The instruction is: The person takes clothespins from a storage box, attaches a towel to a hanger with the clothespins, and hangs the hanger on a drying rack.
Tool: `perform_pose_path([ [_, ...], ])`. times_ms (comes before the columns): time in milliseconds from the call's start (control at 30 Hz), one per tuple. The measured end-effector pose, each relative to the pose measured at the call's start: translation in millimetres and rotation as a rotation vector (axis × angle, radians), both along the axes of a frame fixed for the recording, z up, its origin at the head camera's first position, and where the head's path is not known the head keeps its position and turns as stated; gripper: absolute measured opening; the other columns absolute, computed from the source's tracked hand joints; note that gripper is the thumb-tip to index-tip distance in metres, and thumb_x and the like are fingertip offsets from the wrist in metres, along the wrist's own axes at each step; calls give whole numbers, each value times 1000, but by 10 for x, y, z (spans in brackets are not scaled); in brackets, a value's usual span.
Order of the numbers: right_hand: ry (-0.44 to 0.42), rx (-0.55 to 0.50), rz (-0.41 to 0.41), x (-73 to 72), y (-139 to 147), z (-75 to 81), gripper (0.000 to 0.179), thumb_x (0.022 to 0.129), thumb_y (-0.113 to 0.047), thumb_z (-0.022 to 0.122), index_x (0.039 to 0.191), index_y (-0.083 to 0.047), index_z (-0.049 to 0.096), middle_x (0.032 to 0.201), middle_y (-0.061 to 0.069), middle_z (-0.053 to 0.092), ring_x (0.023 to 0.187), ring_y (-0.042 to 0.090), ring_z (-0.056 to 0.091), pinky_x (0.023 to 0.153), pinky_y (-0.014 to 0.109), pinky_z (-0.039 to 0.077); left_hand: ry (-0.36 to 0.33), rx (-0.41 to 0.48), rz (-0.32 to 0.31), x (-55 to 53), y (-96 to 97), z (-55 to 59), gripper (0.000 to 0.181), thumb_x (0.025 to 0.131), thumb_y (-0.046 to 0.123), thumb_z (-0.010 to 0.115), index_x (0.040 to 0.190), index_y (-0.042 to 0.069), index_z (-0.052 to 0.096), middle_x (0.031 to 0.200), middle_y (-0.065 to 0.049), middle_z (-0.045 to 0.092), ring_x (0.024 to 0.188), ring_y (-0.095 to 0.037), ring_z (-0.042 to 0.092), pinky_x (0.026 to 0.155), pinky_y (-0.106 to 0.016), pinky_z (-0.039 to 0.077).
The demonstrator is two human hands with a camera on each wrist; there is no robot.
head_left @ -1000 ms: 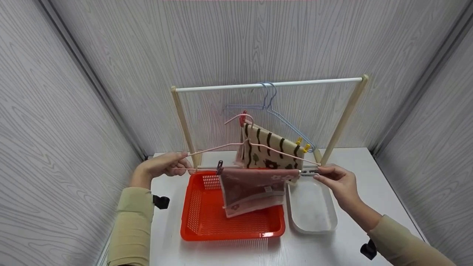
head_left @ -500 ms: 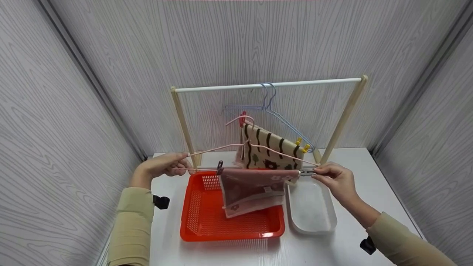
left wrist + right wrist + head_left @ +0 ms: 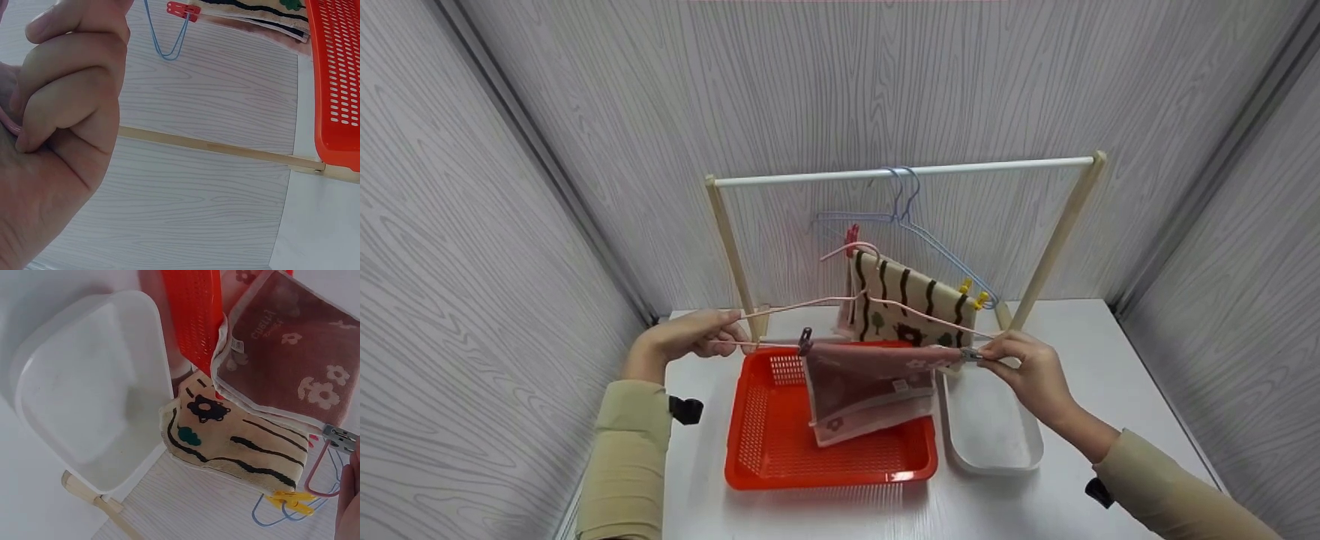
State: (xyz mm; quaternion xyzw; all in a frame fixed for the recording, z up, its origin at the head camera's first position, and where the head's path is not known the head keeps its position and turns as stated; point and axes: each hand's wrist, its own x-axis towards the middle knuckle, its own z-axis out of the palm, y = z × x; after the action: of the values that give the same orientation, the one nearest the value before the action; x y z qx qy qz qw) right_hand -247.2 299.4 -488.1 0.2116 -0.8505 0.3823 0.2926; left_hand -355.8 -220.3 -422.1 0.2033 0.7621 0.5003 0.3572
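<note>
My left hand (image 3: 697, 334) grips the left end of a pink wire hanger (image 3: 911, 306); its fingers curl round the wire in the left wrist view. A mauve towel (image 3: 870, 379) with pale flowers is folded over the hanger's lower bar. At the towel's left end sits a dark brown clothespin (image 3: 805, 341). My right hand (image 3: 1027, 367) pinches a grey clothespin (image 3: 971, 355) at the towel's right top corner, beside the hanger's right end. In the right wrist view, the grey clothespin (image 3: 340, 437) meets the towel's edge; its far side is partly hidden by the hand.
Behind, a white rail (image 3: 997, 166) on wooden legs carries two blue hangers (image 3: 934, 238). A cream striped towel (image 3: 915, 292) hangs there, with red clothespins (image 3: 852, 238) and yellow clothespins (image 3: 981, 301). Below stand a red basket (image 3: 735, 450) and a white tray (image 3: 1039, 450).
My right hand has moved left, bringing the grey clothespin from partly beyond the towel's edge further onto its right corner. The pink hanger's hook has dipped slightly. My left hand stays in place.
</note>
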Motion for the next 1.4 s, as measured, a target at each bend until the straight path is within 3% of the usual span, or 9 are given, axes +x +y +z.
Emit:
perform_pose_path([
  [167,15,51,-21,-3,-29,26,27,70,17,89,83,-5,80,87,3,77,83,6,72,80,2,49,19,3,-14,-5,2,-1,57,113,48,38,105,4,73,69,9,50,57,0,29,53,-20,22],
  [433,-53,67,-63,-16,-46,50,25,72,14,89,84,-6,81,87,3,76,82,13,75,79,2,49,57,29,-57,-17,-20,-20,61,113,48,38,109,-3,71,69,9,46,58,-1,28,53,-21,20],
  [567,-74,78,-70,-12,-53,56,24,72,13,89,84,-6,81,88,2,75,81,17,75,78,2,50,46,41,-46,-17,-37,-42,68,113,48,38,116,-13,70,68,10,49,56,1,29,52,-19,23],
  [667,-74,92,-80,-12,-54,59,24,72,12,90,85,-6,81,88,2,75,80,18,75,76,8,54,39,48,-45,-18,-41,-53,73,114,47,38,120,-20,67,67,10,50,55,1,29,52,-22,20],
  [767,-73,110,-91,-13,-47,45,25,72,10,91,89,-6,81,89,2,75,79,19,76,73,19,60,46,48,-53,-20,-30,-44,74,114,47,39,119,-20,68,67,11,50,55,1,27,52,-23,18],
  [900,-64,149,-107,-6,-37,16,32,73,8,92,99,-7,81,94,4,75,83,20,77,75,29,63,45,33,-42,-27,-14,-34,71,113,50,41,117,-15,71,68,11,51,54,1,27,52,-19,25],
  [1167,-42,80,-119,-9,-71,-18,38,79,8,89,113,-4,77,106,9,81,90,26,81,87,-1,45,58,60,-39,-12,-16,-50,75,113,47,41,119,-24,64,68,10,51,56,0,31,53,-26,17],
  [1400,-61,-2,-163,-25,-106,-31,29,82,7,86,108,0,79,104,14,82,86,30,80,80,1,50,49,36,21,7,2,-38,63,113,43,42,114,-12,73,71,10,62,59,2,43,55,-15,33],
])
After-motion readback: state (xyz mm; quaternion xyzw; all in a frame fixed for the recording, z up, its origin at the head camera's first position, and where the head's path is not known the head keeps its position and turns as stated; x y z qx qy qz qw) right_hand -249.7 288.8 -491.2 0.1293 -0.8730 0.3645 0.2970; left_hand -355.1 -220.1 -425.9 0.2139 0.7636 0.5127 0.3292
